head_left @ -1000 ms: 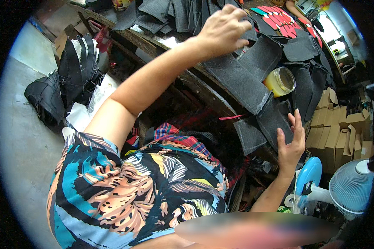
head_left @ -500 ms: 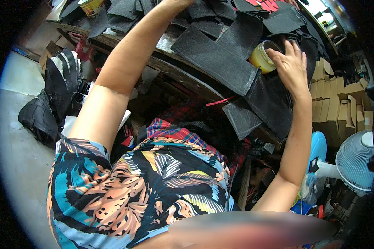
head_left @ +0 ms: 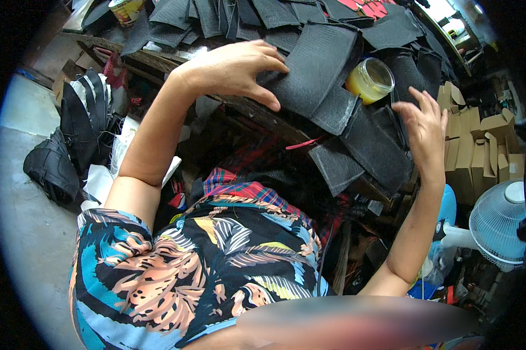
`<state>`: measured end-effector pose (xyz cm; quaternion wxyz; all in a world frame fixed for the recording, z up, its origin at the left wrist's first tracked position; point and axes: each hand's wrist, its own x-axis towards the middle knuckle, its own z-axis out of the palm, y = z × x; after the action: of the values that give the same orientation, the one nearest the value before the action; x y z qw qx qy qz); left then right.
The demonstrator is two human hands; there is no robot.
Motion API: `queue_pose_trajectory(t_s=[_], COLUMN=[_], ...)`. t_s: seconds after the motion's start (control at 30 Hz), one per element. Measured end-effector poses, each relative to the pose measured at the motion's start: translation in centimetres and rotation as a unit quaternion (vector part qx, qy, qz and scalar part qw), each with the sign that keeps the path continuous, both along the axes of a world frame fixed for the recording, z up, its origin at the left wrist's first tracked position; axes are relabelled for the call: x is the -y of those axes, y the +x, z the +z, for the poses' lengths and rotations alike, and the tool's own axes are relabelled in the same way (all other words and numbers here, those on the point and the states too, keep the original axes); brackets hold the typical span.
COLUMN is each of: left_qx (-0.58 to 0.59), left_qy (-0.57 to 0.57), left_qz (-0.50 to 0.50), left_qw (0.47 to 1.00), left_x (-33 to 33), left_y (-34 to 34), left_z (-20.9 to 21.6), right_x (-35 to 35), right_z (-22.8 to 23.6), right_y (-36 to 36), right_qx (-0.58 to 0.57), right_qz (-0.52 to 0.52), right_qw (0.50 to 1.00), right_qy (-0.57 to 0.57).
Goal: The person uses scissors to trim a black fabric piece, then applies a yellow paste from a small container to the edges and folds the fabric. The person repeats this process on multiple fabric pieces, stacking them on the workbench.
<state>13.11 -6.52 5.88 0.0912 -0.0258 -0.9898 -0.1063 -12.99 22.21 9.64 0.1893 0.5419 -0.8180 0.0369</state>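
Note:
Black rectangular fabric-like pieces (head_left: 315, 67) overlap across the worktop. My left hand (head_left: 233, 69) hovers at the left edge of a large piece, thumb and fingers spread apart; whether its fingertips touch the piece I cannot tell. An open glass jar (head_left: 372, 81) with yellow contents stands among the pieces, tilted in view. To the right of the jar is my right hand (head_left: 424, 131), raised with its fingers loosely bent and apart, nothing visible in them. Smaller black pieces (head_left: 337, 165) hang over the front edge below the jar.
A yellow tin (head_left: 127, 11) stands at the far left of the worktop, red pieces (head_left: 365, 7) at the back. Stitched black items (head_left: 56, 166) are at left. Cardboard boxes (head_left: 479, 140) and a fan (head_left: 498, 224) are at right. A red strip (head_left: 302, 144) sticks out at the edge.
My left hand has come back from the top edge of view toward the near side of the worktop. My right hand has moved off the jar's rim to the right. The large front black pieces lie differently.

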Motion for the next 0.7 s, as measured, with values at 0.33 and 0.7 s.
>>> queue_pose_trajectory(t_s=[0.33,0.7], left_qx=[-0.116,-0.307], left_qy=[-0.092,0.032], left_qz=[0.306,0.234], left_qw=[0.94,0.922], left_x=[-4.3,-2.8], left_y=[-8.9,-9.5], left_z=[-2.0,-0.9], right_x=[-0.7,-0.8], right_z=[2.8,-0.5], right_y=[4.1,7.2], right_qx=[0.014,0.1], right_qz=[0.169,0.193], right_qw=[0.957,0.945], right_qy=[-0.235,-0.245])
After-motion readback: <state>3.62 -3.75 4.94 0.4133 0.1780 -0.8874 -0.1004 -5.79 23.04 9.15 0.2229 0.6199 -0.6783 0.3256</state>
